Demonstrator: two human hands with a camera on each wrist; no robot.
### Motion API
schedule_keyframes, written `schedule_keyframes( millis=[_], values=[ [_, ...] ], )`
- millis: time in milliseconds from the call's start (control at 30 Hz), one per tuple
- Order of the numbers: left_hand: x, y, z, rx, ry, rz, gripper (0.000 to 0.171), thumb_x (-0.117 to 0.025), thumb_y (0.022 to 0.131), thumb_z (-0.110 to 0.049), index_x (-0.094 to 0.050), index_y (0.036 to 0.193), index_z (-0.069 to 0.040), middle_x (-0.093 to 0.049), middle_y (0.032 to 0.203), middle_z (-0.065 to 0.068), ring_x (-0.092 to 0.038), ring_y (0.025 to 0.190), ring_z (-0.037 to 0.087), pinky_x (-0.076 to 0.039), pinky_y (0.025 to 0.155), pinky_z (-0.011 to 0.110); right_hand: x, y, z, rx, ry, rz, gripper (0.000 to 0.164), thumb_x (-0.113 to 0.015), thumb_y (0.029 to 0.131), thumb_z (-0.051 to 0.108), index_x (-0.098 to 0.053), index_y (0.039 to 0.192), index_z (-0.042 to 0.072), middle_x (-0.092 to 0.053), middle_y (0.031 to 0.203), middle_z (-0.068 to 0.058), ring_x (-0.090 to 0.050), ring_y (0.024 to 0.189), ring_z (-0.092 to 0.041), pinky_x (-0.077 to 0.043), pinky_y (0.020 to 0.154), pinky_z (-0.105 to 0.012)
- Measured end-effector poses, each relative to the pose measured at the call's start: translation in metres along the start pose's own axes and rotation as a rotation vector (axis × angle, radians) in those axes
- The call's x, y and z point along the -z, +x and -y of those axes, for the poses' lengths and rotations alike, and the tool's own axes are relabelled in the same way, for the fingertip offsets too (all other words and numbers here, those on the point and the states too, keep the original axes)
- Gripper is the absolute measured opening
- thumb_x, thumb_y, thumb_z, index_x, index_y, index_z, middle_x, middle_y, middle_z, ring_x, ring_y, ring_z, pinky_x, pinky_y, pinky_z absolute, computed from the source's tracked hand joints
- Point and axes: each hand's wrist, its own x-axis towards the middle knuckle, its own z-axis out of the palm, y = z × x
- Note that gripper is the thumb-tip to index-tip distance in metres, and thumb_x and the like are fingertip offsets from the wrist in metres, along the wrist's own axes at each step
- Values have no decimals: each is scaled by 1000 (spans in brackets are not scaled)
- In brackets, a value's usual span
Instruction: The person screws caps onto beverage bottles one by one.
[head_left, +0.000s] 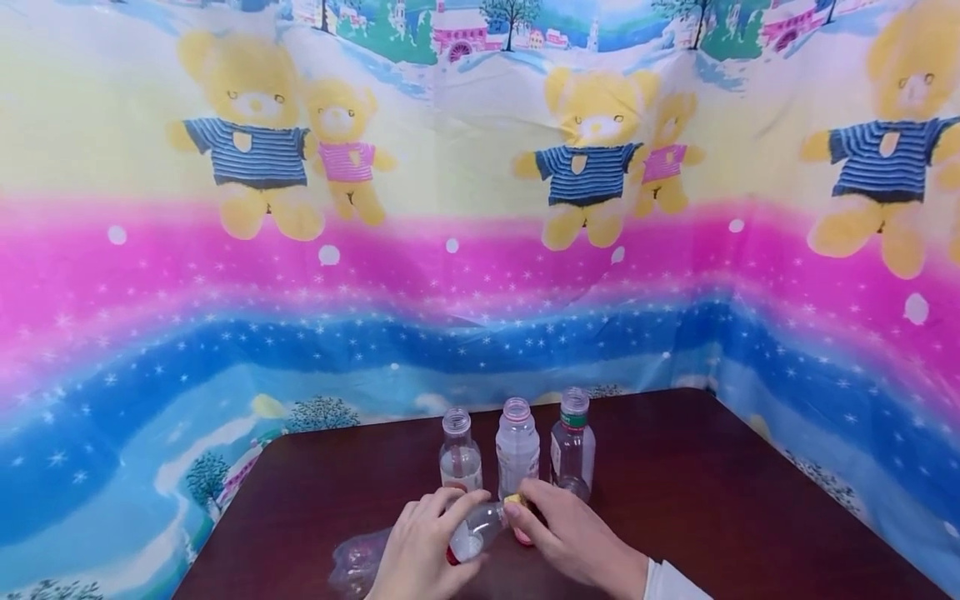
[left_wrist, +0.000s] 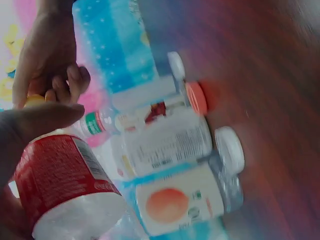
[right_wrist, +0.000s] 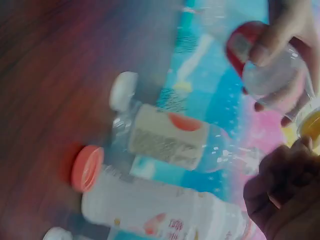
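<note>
My left hand (head_left: 423, 542) grips a clear plastic bottle (head_left: 483, 523) with a red label (left_wrist: 62, 175), tilted so its neck points right. At the neck, my right hand (head_left: 562, 533) pinches a yellow cap (head_left: 514, 499) between thumb and fingers. Whether the cap is still threaded on, I cannot tell. Just beyond the hands stand three uncapped bottles in a row: a clear one (head_left: 461, 462) with a peach-coloured picture on its label, a whitish one (head_left: 517, 454), and a clear one (head_left: 581, 457) with a green neck band.
An orange-red cap (right_wrist: 87, 169) lies before the middle bottle, and white caps (left_wrist: 230, 150) lie by the outer two. At the left front, a crinkled clear plastic item (head_left: 358, 560) lies on the dark wooden table (head_left: 675, 500). A printed bear curtain (head_left: 465, 275) surrounds the table's back and sides.
</note>
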Motion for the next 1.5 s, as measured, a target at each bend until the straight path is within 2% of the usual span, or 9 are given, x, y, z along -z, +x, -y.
schedule_keyframes(
  millis=[133, 267, 367, 500, 667, 833, 967, 1233, 1500],
  values=[
    [6, 4, -2, 184, -264, 15, 69, -91, 70, -37, -61, 132, -29, -69, 111, -10, -64, 92, 4, -52, 75, 24, -9, 3, 5, 29, 230, 71, 3, -53, 105, 21, -54, 104, 19, -61, 89, 4, -57, 81, 5, -51, 69, -19],
    [17, 9, -7, 412, -562, 13, 67, -88, 77, -37, -53, 132, -22, -71, 116, -2, -66, 96, 3, -54, 75, 23, -29, 3, 11, -36, 484, 194, 45, -64, 100, 22, -41, 137, 13, -66, 121, -14, -70, 101, -1, -58, 83, -21],
    [21, 12, -11, 518, -645, 37, 64, -83, 81, -42, -49, 131, -21, -70, 122, 2, -67, 101, 8, -53, 76, 23, -42, 5, 14, -117, 606, 230, 59, -70, 96, 23, -35, 143, 13, -65, 126, -18, -72, 99, -2, -58, 84, -20],
    [21, 12, -11, 584, -638, 33, 68, -78, 86, -43, -44, 139, -17, -62, 135, 9, -63, 116, 22, -53, 86, 34, -50, 14, 17, -153, 555, 198, 53, -72, 93, 28, -44, 136, 16, -67, 123, -10, -69, 100, 2, -57, 84, -20],
    [14, 3, 3, 605, -491, -47, 90, -82, 82, -45, -35, 151, -11, -54, 140, 15, -58, 126, 30, -50, 97, 50, -61, 38, 25, -165, 395, 83, 53, -75, 90, 29, -49, 135, 18, -71, 121, -9, -68, 103, -3, -57, 83, -22],
    [4, 0, 34, 625, -360, -135, 83, -81, 85, -39, -40, 149, -5, -59, 133, 14, -61, 121, 29, -51, 98, 50, -80, 72, 30, -130, 331, 3, 55, -72, 92, 21, -47, 141, 15, -70, 128, -14, -69, 115, -15, -58, 89, -26],
    [-3, 8, 68, 614, -389, -173, 78, -80, 87, -27, -40, 148, 1, -58, 136, 20, -60, 124, 34, -49, 101, 52, -100, 101, 29, -98, 223, -30, 57, -66, 97, 19, -41, 147, 9, -64, 138, -13, -63, 126, -21, -54, 102, -34],
    [-12, 25, 125, 655, -436, -69, 71, -74, 93, -21, -37, 147, 5, -56, 137, 27, -58, 127, 42, -54, 98, 52, -140, 146, 16, -158, 147, -54, 64, -65, 96, 16, -35, 148, -5, -57, 139, -27, -58, 131, -39, -49, 107, -51],
    [-18, 18, 144, 709, -468, -29, 69, -73, 93, -19, -36, 146, 5, -56, 138, 29, -60, 127, 44, -56, 97, 52, -157, 154, 11, -224, 188, -6, 67, -65, 97, 15, -30, 151, -5, -53, 143, -28, -55, 134, -40, -47, 109, -52]
  ],
)
